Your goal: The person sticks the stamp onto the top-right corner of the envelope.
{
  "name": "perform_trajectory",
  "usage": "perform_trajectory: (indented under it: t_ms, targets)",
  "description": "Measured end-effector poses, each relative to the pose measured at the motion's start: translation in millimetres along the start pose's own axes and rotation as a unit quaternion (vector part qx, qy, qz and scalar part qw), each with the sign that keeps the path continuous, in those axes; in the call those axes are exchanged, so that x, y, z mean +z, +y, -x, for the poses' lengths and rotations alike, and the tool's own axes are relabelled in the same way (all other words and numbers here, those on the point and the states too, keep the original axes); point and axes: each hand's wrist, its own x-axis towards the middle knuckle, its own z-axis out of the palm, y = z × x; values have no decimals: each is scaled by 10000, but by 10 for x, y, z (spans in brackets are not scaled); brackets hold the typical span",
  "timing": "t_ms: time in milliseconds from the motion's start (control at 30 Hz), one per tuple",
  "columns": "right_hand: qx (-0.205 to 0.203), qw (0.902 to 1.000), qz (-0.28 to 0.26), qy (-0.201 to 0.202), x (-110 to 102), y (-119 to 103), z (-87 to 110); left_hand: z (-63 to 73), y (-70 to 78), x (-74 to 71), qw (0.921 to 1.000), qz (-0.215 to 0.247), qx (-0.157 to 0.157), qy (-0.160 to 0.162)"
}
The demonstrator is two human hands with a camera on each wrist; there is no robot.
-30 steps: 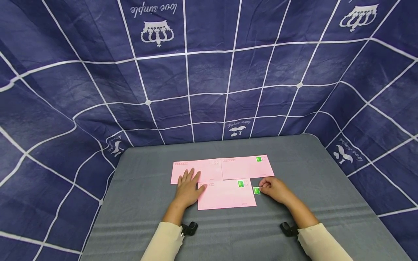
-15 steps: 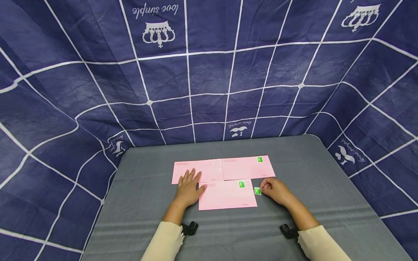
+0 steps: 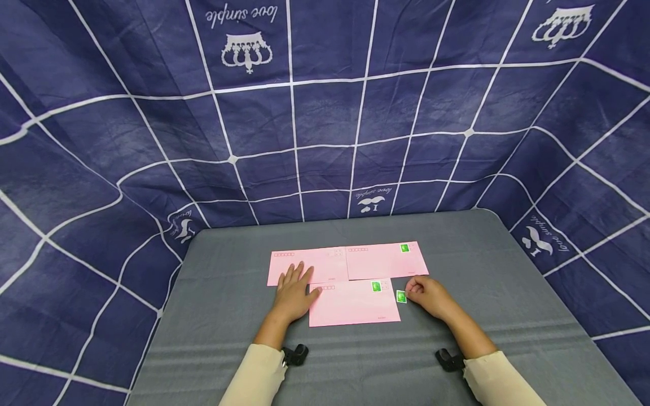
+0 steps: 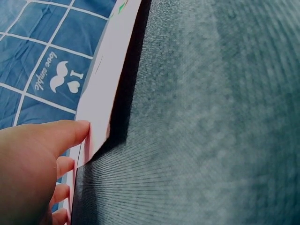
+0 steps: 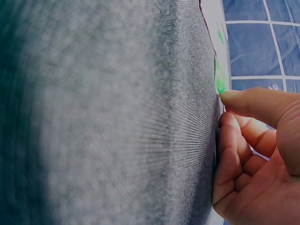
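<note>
Three pink envelopes lie on the table: a back-left envelope (image 3: 325, 272), a back-right envelope (image 3: 386, 263) and a near envelope (image 3: 350, 310). Spread fingers of my left hand (image 3: 292, 299) rest on the back-left one, the thumb on the near one's corner. Beside the near envelope's right edge, my right hand (image 3: 429, 296) pinches a loose green stamp (image 3: 401, 296) by its edge. In the right wrist view the thumb meets this stamp (image 5: 221, 78) and the other fingers are curled. Green stamps sit at the upper right of the near and back-right envelopes; none shows on the back-left one.
A grey cloth covers the table (image 3: 228, 349). Behind and along both sides hangs a blue curtain (image 3: 325, 118) with white grid lines. Black bands with camera mounts (image 3: 295, 355) are on both wrists.
Both hands stay nearly where they were. The stamp at my right fingertips has turned slightly more upright; the small overall shift of the view comes with the head.
</note>
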Motion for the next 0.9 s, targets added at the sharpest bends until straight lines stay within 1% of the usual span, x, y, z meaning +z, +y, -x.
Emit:
perform_trajectory:
  t_ms: [133, 433, 700, 900]
  targets:
    - [-60, 10000, 44, 9, -4, 15, -3, -2, -3, 1, 10000, 8, -19, -17]
    - [-23, 9999, -157, -42, -40, 8, -8, -1, 0, -21, 10000, -4, -25, -45]
    - [-157, 9992, -358, -24, -73, -31, 1, 14, 15, -38, 9999, 54, -61, -87]
    - [-201, 9993, -316, 56, -75, -46, -24, 5, 7, -23, 10000, 22, -35, -70]
